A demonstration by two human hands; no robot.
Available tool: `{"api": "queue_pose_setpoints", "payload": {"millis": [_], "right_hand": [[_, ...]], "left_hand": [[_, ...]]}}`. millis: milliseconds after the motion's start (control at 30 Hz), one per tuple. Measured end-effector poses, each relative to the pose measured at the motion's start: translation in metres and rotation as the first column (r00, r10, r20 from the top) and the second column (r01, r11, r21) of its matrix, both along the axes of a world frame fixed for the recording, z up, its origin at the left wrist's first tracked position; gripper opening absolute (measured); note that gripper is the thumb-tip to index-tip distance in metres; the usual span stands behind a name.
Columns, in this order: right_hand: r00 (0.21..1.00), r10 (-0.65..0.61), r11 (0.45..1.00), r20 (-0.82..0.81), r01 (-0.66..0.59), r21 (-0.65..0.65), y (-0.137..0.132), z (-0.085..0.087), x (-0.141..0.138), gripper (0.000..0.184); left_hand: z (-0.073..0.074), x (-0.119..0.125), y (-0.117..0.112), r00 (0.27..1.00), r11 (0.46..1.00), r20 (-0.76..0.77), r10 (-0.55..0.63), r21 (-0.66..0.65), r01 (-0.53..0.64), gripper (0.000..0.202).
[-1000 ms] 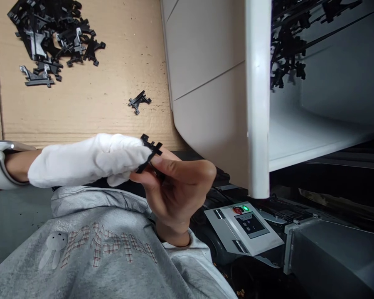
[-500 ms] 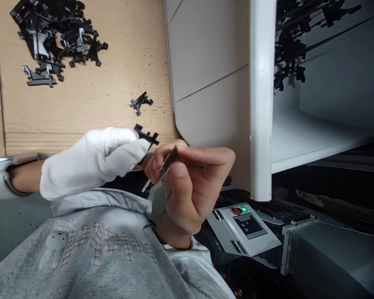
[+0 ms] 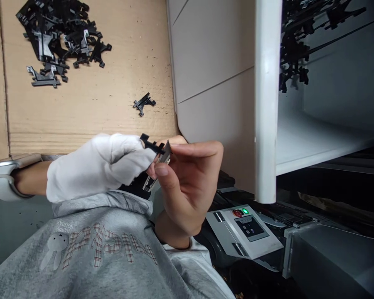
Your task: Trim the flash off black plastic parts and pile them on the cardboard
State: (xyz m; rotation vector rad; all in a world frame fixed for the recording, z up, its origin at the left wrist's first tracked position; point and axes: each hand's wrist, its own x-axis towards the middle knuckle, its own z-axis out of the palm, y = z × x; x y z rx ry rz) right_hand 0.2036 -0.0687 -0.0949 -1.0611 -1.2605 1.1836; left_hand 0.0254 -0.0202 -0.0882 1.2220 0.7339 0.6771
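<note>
In the head view my left hand (image 3: 102,164), in a white glove, is closed on a black plastic bracket (image 3: 151,144) that has short tabs. The glove hides its lower part. My bare right hand (image 3: 190,178) pinches a slim silver metal tool (image 3: 157,170) between thumb and fingers. It slants, with its upper end against the right end of the bracket; whether they touch I cannot tell. One loose black bracket (image 3: 144,104) lies on the cardboard just beyond my hands.
A pile of black brackets (image 3: 62,41) lies on the cardboard surface (image 3: 81,112) at upper left. On the right stands a grey bin (image 3: 265,104) with more black parts inside. Below it is a control box (image 3: 249,232) with a lit green button.
Both hands have come together. The bracket in my left hand has moved right and slightly down, and the metal tool has shifted left to meet its end.
</note>
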Motion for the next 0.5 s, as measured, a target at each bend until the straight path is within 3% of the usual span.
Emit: {"api": "queue_pose_setpoints", "payload": {"millis": [233,367,433,500], "right_hand": [[1.0,-0.013,1.0,-0.018,0.013,0.017,0.008,-0.005,0.0,0.014],[1.0,-0.027,0.999,-0.01,0.027,-0.017,0.009,-0.007,0.005,0.011],[1.0,-0.018,0.999,-0.005,0.018,-0.031,0.01,-0.008,0.007,0.009],[1.0,-0.01,0.999,0.006,0.01,-0.046,0.013,-0.008,0.008,0.012]], "left_hand": [[-0.002,0.001,0.0,0.993,0.996,-0.099,-0.067,0.057,0.073,0.029],[0.014,-0.001,0.013,0.966,0.975,-0.243,-0.084,0.181,0.13,0.033],[0.03,-0.009,0.027,0.91,0.927,-0.4,-0.11,0.288,0.239,0.036],[0.048,-0.023,0.045,0.752,0.842,-0.656,-0.068,0.367,0.396,0.038]]}}
